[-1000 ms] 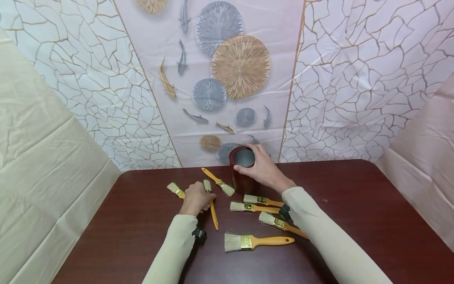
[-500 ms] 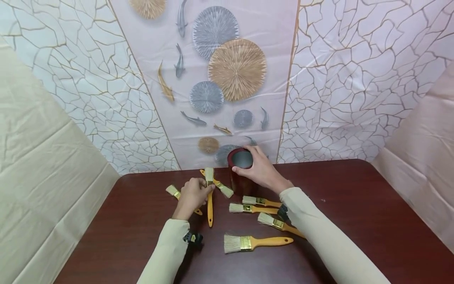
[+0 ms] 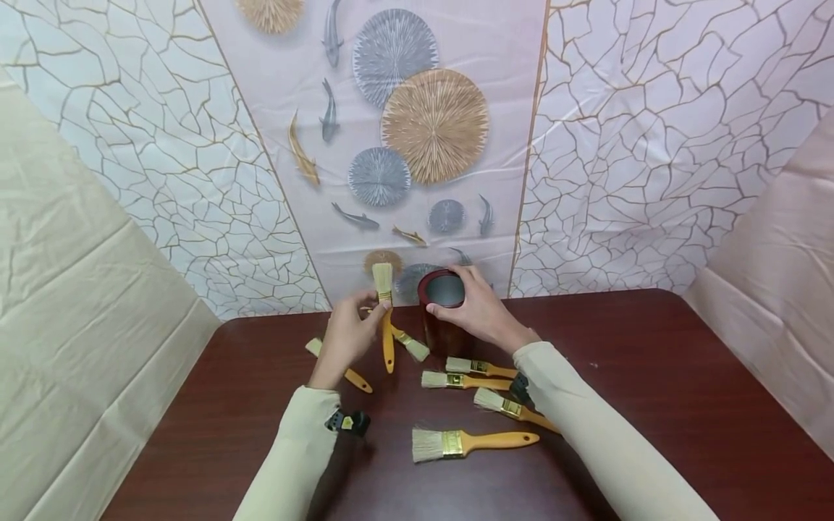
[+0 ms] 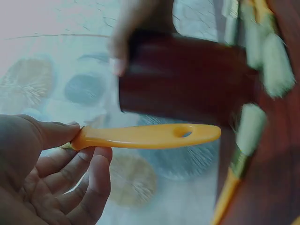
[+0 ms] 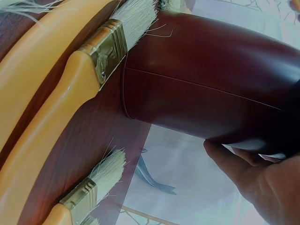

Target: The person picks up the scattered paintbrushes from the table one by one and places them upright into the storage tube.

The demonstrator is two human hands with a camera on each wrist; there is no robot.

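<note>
My left hand [image 3: 352,329] pinches a paintbrush [image 3: 388,340] near its metal band, bristles up and handle down, above the table and left of the cup. In the left wrist view the thumb and fingers grip the top of the yellow handle [image 4: 150,136]. At the back of the table stands a dark red cylindrical cup [image 3: 430,318], its open top facing up and grey inside. My right hand [image 3: 478,307] holds the cup by its rim, thumb at the near side and fingers at the far side. The right wrist view shows the cup's side [image 5: 206,79] with fingers against it.
Two paintbrushes lie left of and near the cup: one brush [image 3: 358,380] by my left wrist, another brush [image 3: 412,344] before the cup. Several more, including a brush [image 3: 469,380], lie under my right forearm. A wider brush [image 3: 449,444] lies nearest on the dark table [image 3: 228,434].
My left hand has lifted the paintbrush from the table and raised it, turning it bristles up beside the cup. My right hand stays on the cup.
</note>
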